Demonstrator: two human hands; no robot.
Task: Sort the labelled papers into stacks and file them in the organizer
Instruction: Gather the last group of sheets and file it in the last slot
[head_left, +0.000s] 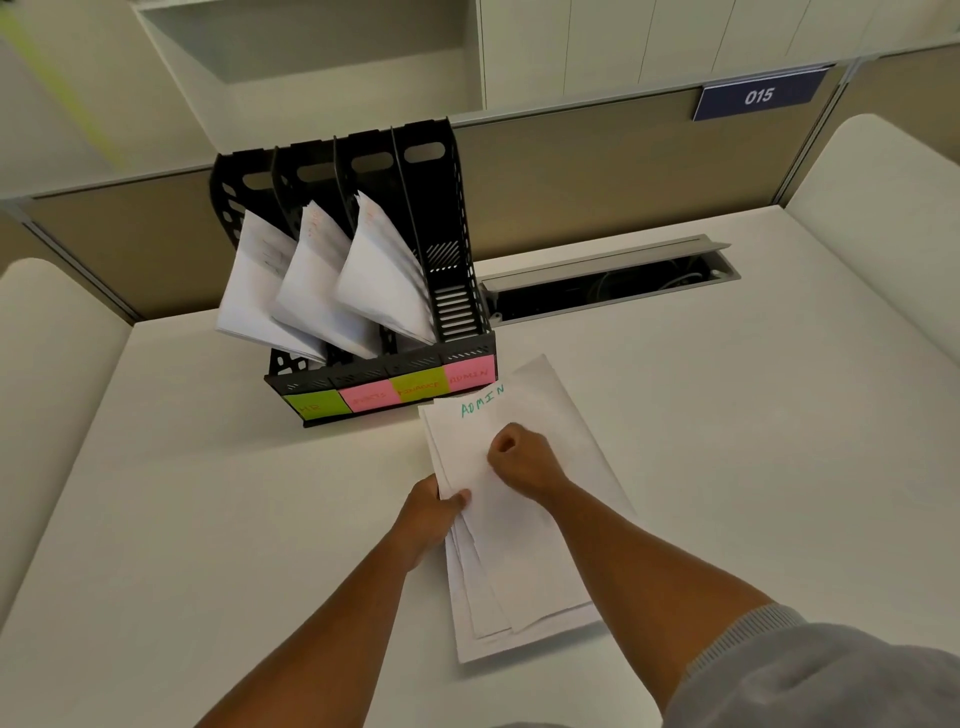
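A loose stack of white papers (524, 566) lies on the desk, its top sheet marked ADMIN in green. My left hand (434, 512) pinches the stack's left edge, thumb on top. My right hand (522, 460) rests on the top sheet with its fingers curled in a fist. Just beyond stands a black four-slot organizer (441, 218) with sticky labels (389, 392) along its front: green, pink, green and a pink one reading ADMIN. The three left slots hold leaning white paper stacks (322, 280). The rightmost slot, above the ADMIN label, holds no paper.
The white desk (208, 519) runs to a beige partition (597, 171) behind the organizer. An open cable tray (613, 283) is cut into the desk to the right of the organizer. A blue sign reading 015 (758, 96) hangs on the partition. White chair backs flank both sides.
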